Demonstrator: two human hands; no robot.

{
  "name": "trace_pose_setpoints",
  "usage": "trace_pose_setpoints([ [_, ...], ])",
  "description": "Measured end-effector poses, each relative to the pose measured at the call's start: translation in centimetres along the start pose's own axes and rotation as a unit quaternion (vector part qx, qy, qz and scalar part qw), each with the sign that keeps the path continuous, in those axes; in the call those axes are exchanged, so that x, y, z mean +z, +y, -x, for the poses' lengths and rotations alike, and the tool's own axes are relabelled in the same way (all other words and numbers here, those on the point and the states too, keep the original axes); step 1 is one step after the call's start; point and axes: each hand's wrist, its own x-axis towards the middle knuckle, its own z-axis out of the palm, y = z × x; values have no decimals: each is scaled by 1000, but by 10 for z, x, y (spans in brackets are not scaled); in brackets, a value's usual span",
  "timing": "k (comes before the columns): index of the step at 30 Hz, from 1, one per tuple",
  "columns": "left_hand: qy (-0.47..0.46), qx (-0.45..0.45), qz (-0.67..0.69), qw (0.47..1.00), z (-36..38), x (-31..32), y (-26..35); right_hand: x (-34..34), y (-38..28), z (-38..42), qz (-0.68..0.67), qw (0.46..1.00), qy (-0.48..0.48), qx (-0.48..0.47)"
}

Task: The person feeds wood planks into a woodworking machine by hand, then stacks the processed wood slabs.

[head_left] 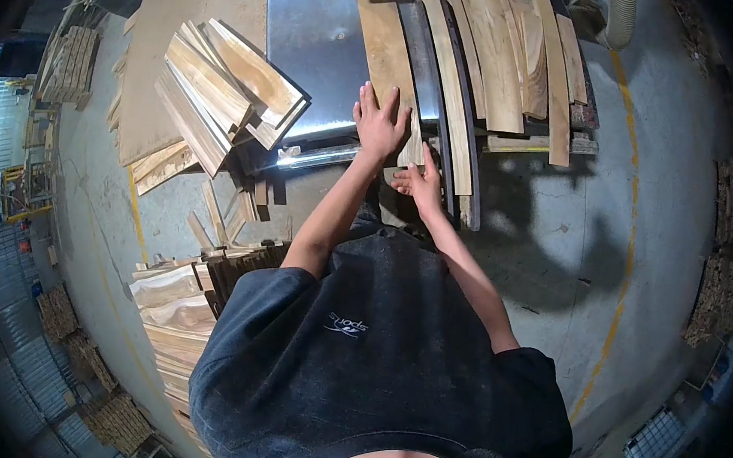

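- My left hand [381, 125] lies flat, grip open, on a wooden slat [387, 54] on the metal table [312, 44].
- My right hand [417, 181], fingers loosely open, touches the slat's near end.
- It looks stiff, light, splintery; I'd hold its long edges.

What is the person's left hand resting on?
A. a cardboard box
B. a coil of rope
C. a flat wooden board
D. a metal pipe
C: the left hand lies spread, palm down, on a pale wooden board on the machine table, with the right hand just beside it at the board's near end.
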Motion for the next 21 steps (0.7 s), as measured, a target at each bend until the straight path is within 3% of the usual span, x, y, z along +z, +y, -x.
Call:
trace_pose_setpoints([
  [9,13,-2,-7,1000,-21,4,-1,9,-17,-25,-19,999,24,9],
  [17,41,7,-8,999,-89,23,-17,35,-52,-90,65,995,81,9],
  [21,79,32,18,996,-141,34,-36,40,-72,-136,-29,998,49,3],
])
